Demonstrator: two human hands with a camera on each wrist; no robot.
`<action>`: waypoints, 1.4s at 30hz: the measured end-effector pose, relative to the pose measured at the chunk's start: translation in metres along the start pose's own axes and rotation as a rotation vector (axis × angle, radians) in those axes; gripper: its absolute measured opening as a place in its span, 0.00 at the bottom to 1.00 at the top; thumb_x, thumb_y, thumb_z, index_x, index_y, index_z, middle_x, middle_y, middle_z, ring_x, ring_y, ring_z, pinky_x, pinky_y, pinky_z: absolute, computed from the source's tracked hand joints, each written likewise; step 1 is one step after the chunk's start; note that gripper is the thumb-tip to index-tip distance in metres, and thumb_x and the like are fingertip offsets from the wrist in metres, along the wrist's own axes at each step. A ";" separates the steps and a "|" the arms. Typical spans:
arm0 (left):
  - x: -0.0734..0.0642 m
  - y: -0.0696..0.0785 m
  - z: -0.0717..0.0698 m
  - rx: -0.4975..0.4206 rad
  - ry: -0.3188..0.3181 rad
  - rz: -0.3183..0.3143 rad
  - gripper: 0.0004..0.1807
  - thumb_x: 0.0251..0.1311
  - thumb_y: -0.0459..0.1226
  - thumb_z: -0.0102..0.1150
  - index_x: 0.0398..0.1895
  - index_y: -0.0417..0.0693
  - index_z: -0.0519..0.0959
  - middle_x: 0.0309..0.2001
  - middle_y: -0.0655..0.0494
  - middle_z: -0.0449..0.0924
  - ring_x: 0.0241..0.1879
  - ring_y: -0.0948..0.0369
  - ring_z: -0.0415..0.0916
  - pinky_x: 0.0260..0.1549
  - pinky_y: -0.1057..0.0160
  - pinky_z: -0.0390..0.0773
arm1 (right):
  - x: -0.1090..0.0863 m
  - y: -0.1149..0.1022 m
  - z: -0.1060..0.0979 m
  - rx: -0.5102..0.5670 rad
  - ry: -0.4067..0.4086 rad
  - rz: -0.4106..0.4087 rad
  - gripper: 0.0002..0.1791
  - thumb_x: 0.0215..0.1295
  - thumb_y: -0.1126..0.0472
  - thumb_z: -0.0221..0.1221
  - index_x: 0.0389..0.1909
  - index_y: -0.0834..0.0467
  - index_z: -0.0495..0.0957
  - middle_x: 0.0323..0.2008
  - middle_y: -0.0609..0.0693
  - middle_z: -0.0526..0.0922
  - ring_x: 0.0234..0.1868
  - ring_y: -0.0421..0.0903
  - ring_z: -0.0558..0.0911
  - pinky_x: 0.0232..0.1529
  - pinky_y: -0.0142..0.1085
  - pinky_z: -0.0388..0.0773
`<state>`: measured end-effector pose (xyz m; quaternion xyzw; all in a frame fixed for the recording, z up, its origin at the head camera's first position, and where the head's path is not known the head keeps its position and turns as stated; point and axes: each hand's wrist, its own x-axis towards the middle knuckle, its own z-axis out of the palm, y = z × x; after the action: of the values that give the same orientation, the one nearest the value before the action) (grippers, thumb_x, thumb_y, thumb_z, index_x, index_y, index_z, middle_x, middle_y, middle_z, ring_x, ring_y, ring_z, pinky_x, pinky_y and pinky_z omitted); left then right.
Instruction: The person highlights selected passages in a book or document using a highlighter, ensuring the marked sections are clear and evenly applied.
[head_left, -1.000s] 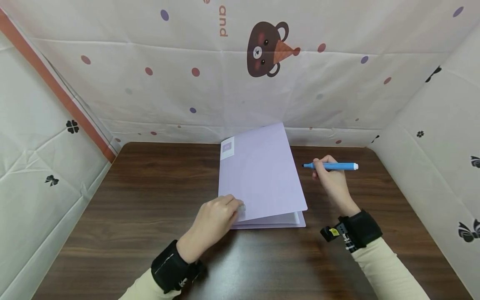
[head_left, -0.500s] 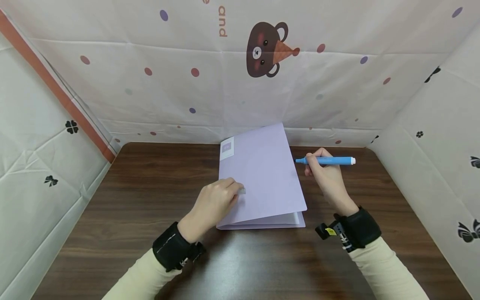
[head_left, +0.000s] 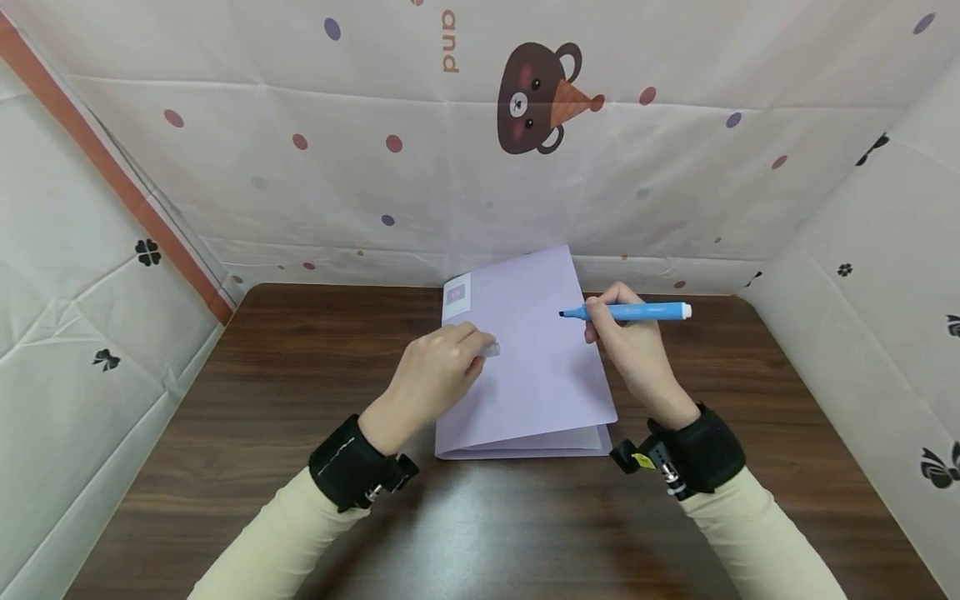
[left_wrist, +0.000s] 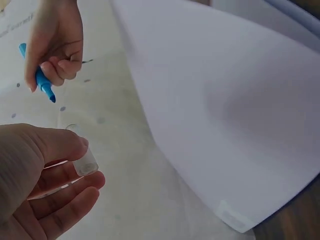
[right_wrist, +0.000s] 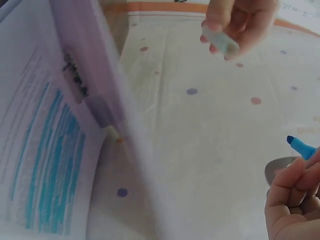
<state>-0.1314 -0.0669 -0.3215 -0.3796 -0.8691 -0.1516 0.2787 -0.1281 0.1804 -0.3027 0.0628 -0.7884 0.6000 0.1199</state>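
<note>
A lilac folder [head_left: 532,383] lies on the table, its cover slightly raised at the near edge. Over its left half my left hand [head_left: 431,375] pinches a small translucent cap [left_wrist: 86,162] between thumb and fingers. My right hand [head_left: 633,354] grips a blue highlighter [head_left: 648,312] by the folder's right edge. The highlighter is uncapped, and its dark tip points left over the cover. Cap and tip are apart. Through the folder's opening, the right wrist view catches a page [right_wrist: 45,160] with blue highlighted lines and a dark metal clip [right_wrist: 75,77].
The dark wooden table [head_left: 322,367] extends to both sides of the folder. A white patterned cloth [head_left: 337,183] hangs behind it, with more cloth [head_left: 862,333] along the right side. A pale label [head_left: 456,298] marks the folder's far left corner.
My left hand has risen from the folder's near left corner toward its middle, carrying the cap. The right hand has moved left with the highlighter, whose tip now overlaps the cover.
</note>
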 end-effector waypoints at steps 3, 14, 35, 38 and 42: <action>0.007 0.000 -0.003 -0.023 0.003 -0.011 0.10 0.48 0.28 0.62 0.35 0.45 0.82 0.30 0.57 0.81 0.26 0.64 0.77 0.23 0.69 0.78 | 0.001 -0.005 0.004 0.015 -0.011 -0.014 0.11 0.66 0.58 0.53 0.27 0.60 0.69 0.16 0.45 0.75 0.17 0.41 0.70 0.13 0.31 0.58; 0.021 -0.001 -0.011 -0.083 0.067 -0.030 0.12 0.49 0.27 0.61 0.39 0.44 0.81 0.32 0.56 0.82 0.27 0.64 0.77 0.22 0.70 0.76 | 0.003 -0.021 0.020 -0.015 -0.078 -0.064 0.09 0.65 0.61 0.53 0.29 0.63 0.70 0.18 0.49 0.76 0.23 0.43 0.76 0.29 0.33 0.72; 0.030 0.006 -0.015 -0.179 0.134 0.014 0.11 0.54 0.28 0.58 0.41 0.43 0.81 0.34 0.57 0.81 0.26 0.67 0.73 0.22 0.73 0.72 | -0.002 -0.043 0.040 -0.036 -0.178 -0.133 0.08 0.63 0.69 0.51 0.24 0.64 0.68 0.18 0.50 0.72 0.20 0.42 0.69 0.20 0.31 0.60; 0.030 0.007 -0.014 -0.188 0.130 0.024 0.11 0.55 0.28 0.58 0.41 0.43 0.81 0.34 0.57 0.81 0.27 0.66 0.74 0.25 0.72 0.74 | -0.003 -0.045 0.043 -0.046 -0.185 -0.114 0.08 0.63 0.69 0.51 0.24 0.64 0.68 0.17 0.50 0.72 0.19 0.41 0.67 0.20 0.31 0.58; 0.031 0.007 -0.014 -0.198 0.131 0.041 0.11 0.55 0.28 0.57 0.41 0.43 0.81 0.35 0.57 0.81 0.30 0.66 0.75 0.28 0.71 0.76 | -0.004 -0.045 0.045 -0.032 -0.188 -0.110 0.09 0.63 0.70 0.51 0.23 0.64 0.67 0.16 0.49 0.71 0.18 0.41 0.66 0.20 0.31 0.57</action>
<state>-0.1379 -0.0509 -0.2914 -0.4123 -0.8218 -0.2552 0.2994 -0.1180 0.1243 -0.2731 0.1601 -0.8011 0.5713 0.0790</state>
